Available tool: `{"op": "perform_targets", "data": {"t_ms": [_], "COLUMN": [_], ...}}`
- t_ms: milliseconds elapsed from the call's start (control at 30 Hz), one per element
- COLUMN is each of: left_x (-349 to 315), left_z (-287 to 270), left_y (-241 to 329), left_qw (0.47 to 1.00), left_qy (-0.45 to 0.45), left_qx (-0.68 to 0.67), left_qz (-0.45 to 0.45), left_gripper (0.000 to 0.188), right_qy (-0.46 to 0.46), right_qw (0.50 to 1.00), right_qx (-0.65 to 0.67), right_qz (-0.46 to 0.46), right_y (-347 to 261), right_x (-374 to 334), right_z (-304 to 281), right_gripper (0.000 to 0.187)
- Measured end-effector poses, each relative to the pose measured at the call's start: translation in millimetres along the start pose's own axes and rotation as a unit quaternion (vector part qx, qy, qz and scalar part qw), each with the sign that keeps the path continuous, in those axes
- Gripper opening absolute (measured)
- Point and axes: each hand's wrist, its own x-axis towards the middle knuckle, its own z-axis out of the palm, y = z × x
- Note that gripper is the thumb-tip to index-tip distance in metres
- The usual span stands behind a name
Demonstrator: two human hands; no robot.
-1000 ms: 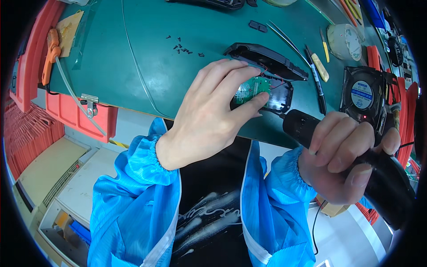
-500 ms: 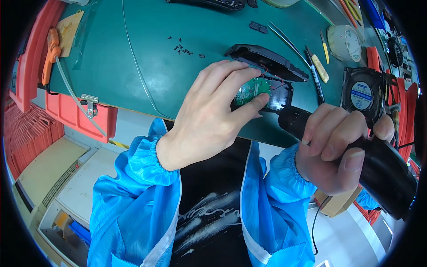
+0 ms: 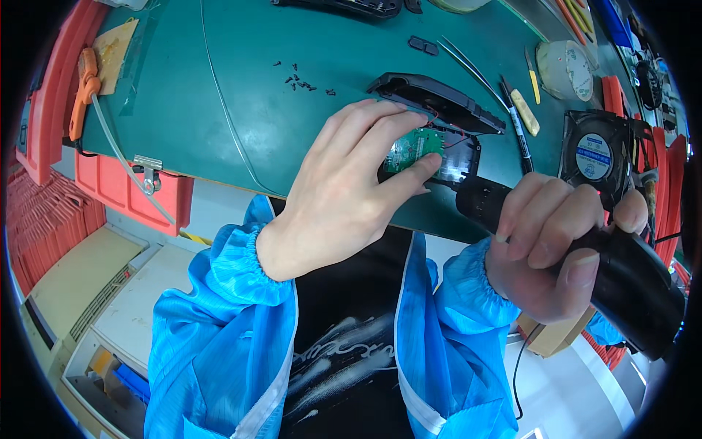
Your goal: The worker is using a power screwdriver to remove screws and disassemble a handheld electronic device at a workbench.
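My left hand (image 3: 333, 186) is closed around the near side of an open black plastic casing (image 3: 461, 157), thumb on the green circuit board (image 3: 418, 148) inside it. Thin red wires run from the board to the other casing half (image 3: 439, 102), which stands tilted just beyond. In my right hand (image 3: 545, 245) is a black power screwdriver (image 3: 636, 285), its chuck pointing left at the casing's near edge. The bit's tip is close to my left thumb; whether it touches a screw cannot be seen. Several small black screws (image 3: 298, 83) lie loose on the green mat, left of the casing.
Tweezers (image 3: 468, 62), a marker pen (image 3: 518, 128), a yellow-handled blade (image 3: 532, 77) and a tape roll (image 3: 565, 71) lie at the right. A black fan (image 3: 594, 155) stands beyond my right hand. An orange-handled tool (image 3: 85, 91) is at the left edge, and a thin cable (image 3: 218, 88) crosses the mat.
The screwdriver's chuck has shifted very slightly left, and its bit shows a little more beside my left thumb. The casing has barely moved; both hands keep their hold.
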Motion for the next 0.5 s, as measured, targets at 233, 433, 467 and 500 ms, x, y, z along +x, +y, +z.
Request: {"op": "perform_targets", "data": {"t_ms": [233, 433, 467, 500], "left_x": [1.1, 0.6, 0.5, 0.4], "left_z": [-2.5, -0.3, -0.2, -0.1], "left_y": [0.5, -0.3, -0.5, -0.5], "left_qw": [1.0, 1.0, 1.0, 1.0], "left_qy": [-0.009, 0.001, 0.001, 0.001], "left_qx": [0.006, -0.007, -0.008, -0.008], "left_qz": [0.003, -0.004, -0.005, -0.005], "left_gripper": [0.034, 0.043, 0.043, 0.043], "right_qy": [-0.012, -0.009, -0.009, -0.001], "right_qw": [0.999, 0.999, 0.999, 0.999], "right_qx": [0.035, 0.035, 0.035, 0.035], "right_qz": [-0.027, -0.026, -0.024, -0.024], "right_y": [-8.0, -9.7, -9.7, -9.2], "right_x": [-0.2, -1.4, -2.0, -2.7], "right_z": [-3.5, -4.3, -3.7, -2.8], "right_gripper": [0.054, 0.054, 0.054, 0.053]}}
